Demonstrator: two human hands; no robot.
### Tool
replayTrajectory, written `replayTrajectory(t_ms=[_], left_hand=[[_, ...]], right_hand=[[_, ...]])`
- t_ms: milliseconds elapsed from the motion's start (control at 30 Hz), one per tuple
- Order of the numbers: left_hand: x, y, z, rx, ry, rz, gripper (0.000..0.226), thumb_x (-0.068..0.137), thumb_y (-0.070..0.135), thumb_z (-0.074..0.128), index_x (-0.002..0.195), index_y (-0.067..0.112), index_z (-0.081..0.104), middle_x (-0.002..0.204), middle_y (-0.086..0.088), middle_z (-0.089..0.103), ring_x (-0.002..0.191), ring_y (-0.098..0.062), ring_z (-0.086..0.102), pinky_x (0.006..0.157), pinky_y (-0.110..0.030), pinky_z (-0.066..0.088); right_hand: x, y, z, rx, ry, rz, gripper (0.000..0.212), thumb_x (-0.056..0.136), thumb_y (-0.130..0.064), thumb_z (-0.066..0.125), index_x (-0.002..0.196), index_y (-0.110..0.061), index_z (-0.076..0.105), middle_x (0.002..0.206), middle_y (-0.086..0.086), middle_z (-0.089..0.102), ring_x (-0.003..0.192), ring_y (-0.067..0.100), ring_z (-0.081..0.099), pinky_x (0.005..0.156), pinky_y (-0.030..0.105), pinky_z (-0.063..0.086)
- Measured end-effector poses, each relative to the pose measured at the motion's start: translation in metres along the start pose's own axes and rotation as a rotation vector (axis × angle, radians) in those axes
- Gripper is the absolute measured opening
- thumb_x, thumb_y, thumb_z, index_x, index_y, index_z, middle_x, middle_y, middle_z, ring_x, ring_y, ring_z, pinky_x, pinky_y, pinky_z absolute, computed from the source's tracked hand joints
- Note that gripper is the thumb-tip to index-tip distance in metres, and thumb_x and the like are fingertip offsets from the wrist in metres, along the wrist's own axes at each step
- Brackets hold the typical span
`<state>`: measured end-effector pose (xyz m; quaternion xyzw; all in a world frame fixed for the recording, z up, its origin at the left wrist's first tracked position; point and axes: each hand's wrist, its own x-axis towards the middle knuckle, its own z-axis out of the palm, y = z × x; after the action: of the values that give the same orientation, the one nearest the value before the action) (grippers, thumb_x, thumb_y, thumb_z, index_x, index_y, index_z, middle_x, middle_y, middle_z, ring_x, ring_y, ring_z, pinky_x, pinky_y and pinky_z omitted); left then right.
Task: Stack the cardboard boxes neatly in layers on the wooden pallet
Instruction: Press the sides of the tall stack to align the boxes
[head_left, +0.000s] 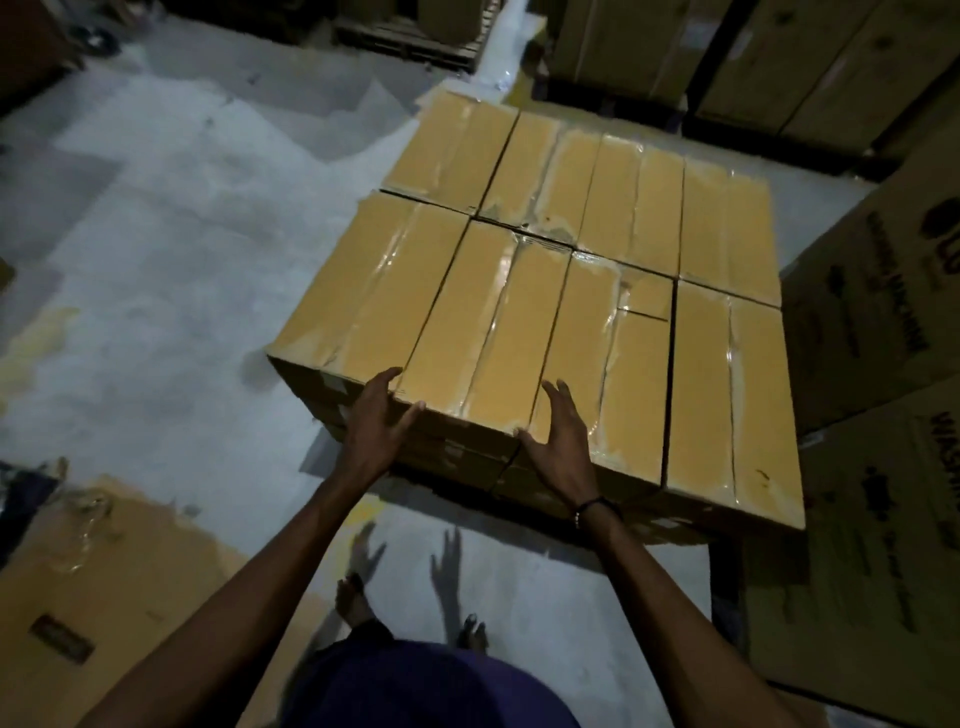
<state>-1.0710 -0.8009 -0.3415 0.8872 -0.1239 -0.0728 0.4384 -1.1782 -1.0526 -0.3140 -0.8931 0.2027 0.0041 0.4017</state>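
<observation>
- The cardboard boxes (524, 291) sat packed edge to edge in a flat top layer of the stack, the pallet beneath them hidden.
- The left hand (376, 423), fingers spread wide, touched the near edge of the second box from the stack's left corner (467, 343).
- The right hand (561, 441), equally wide, lay against that box's other near corner.
- Box tops were smooth tan rectangles, seamed with glossy, wrinkled tape.

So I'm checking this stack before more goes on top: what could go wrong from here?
1. Both hands, left and right, sit at the near edge of one top box; a hard push could slide it out of line.
2. The flattened cardboard on the floor beside the feet could cause a slip.
</observation>
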Motion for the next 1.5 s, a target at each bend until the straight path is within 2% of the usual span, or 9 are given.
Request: replayTrajectory(t_ms=[100, 233, 367, 500, 667, 767, 867, 1167, 1500], left_hand=[[0.0, -0.015, -0.043, -0.009, 0.069, -0.014, 0.062, 0.098, 0.039, 0.068, 0.15, 0.015, 0.045, 0.145, -0.013, 0.055, 0.13, -0.029, 0.053, 0.101, -0.037, 0.045], [0.006, -0.047, -0.099, -0.035, 0.186, -0.032, 0.059, 0.097, 0.037, 0.069, 0.148, 0.015, 0.048, 0.141, -0.006, 0.058, 0.127, -0.02, 0.054, 0.097, -0.03, 0.043], [0.012, -0.088, -0.158, -0.097, 0.303, -0.072, 0.053, 0.098, 0.039, 0.069, 0.144, 0.019, 0.05, 0.143, -0.001, 0.058, 0.128, -0.018, 0.056, 0.101, -0.033, 0.047], [0.013, -0.121, -0.204, -0.189, 0.4, -0.128, 0.048, 0.097, 0.034, 0.07, 0.139, 0.018, 0.053, 0.139, 0.001, 0.06, 0.119, -0.012, 0.058, 0.093, -0.024, 0.043], [0.021, -0.168, -0.257, -0.269, 0.514, -0.2, 0.043, 0.096, 0.033, 0.072, 0.133, 0.021, 0.054, 0.129, 0.007, 0.063, 0.115, -0.015, 0.063, 0.094, -0.031, 0.05], [0.034, -0.191, -0.286, -0.311, 0.565, -0.245, 0.041, 0.096, 0.033, 0.072, 0.131, 0.021, 0.055, 0.124, 0.005, 0.066, 0.11, -0.013, 0.065, 0.088, -0.019, 0.049], [0.053, -0.21, -0.306, -0.344, 0.59, -0.264, 0.042, 0.096, 0.033, 0.072, 0.131, 0.019, 0.055, 0.122, 0.003, 0.067, 0.106, -0.014, 0.067, 0.078, -0.003, 0.042], [0.162, -0.263, -0.369, -0.338, 0.499, -0.238, 0.042, 0.096, 0.035, 0.071, 0.132, 0.023, 0.055, 0.122, 0.008, 0.066, 0.102, -0.008, 0.068, 0.075, -0.003, 0.042], [0.313, -0.307, -0.425, -0.304, 0.233, -0.179, 0.042, 0.096, 0.031, 0.071, 0.133, 0.022, 0.056, 0.122, 0.007, 0.067, 0.098, -0.005, 0.069, 0.071, -0.002, 0.042]], right_hand=[[0.003, -0.033, 0.024, 0.011, -0.003, -0.025, 0.08, 0.093, -0.023, 0.074, 0.16, -0.02, 0.029, 0.17, 0.004, 0.017, 0.155, 0.021, 0.017, 0.121, 0.028, 0.017], [0.013, -0.078, 0.059, 0.007, -0.036, -0.053, 0.078, 0.093, -0.021, 0.074, 0.159, -0.02, 0.031, 0.17, 0.004, 0.02, 0.155, 0.021, 0.019, 0.116, 0.023, 0.013], [0.027, -0.127, 0.105, 0.015, -0.066, -0.097, 0.078, 0.092, -0.021, 0.076, 0.158, -0.019, 0.034, 0.169, 0.006, 0.023, 0.155, 0.024, 0.021, 0.118, 0.028, 0.016], [0.043, -0.162, 0.146, 0.066, -0.061, -0.116, 0.076, 0.091, -0.025, 0.077, 0.156, -0.02, 0.038, 0.168, 0.006, 0.026, 0.154, 0.027, 0.025, 0.125, 0.046, 0.026], [0.068, -0.205, 0.194, 0.138, -0.057, -0.144, 0.07, 0.091, -0.045, 0.075, 0.151, -0.026, 0.043, 0.164, 0.0, 0.033, 0.148, 0.028, 0.036, 0.113, 0.059, 0.039], [0.086, -0.235, 0.223, 0.124, -0.076, -0.165, 0.073, 0.089, -0.063, 0.069, 0.149, -0.029, 0.044, 0.164, -0.002, 0.033, 0.148, 0.027, 0.037, 0.112, 0.06, 0.04], [0.108, -0.262, 0.248, 0.112, -0.083, -0.195, 0.073, 0.088, -0.068, 0.066, 0.147, -0.029, 0.046, 0.161, -0.003, 0.038, 0.144, 0.025, 0.041, 0.111, 0.058, 0.042], [0.205, -0.327, 0.33, 0.145, -0.047, -0.117, 0.08, 0.091, -0.075, 0.055, 0.148, -0.02, 0.047, 0.161, 0.003, 0.039, 0.149, 0.022, 0.034, 0.121, 0.052, 0.032], [0.287, -0.362, 0.383, 0.104, 0.076, 0.202, 0.086, 0.092, -0.078, 0.045, 0.154, -0.017, 0.042, 0.168, 0.006, 0.025, 0.155, 0.018, 0.019, 0.125, 0.04, 0.017]])
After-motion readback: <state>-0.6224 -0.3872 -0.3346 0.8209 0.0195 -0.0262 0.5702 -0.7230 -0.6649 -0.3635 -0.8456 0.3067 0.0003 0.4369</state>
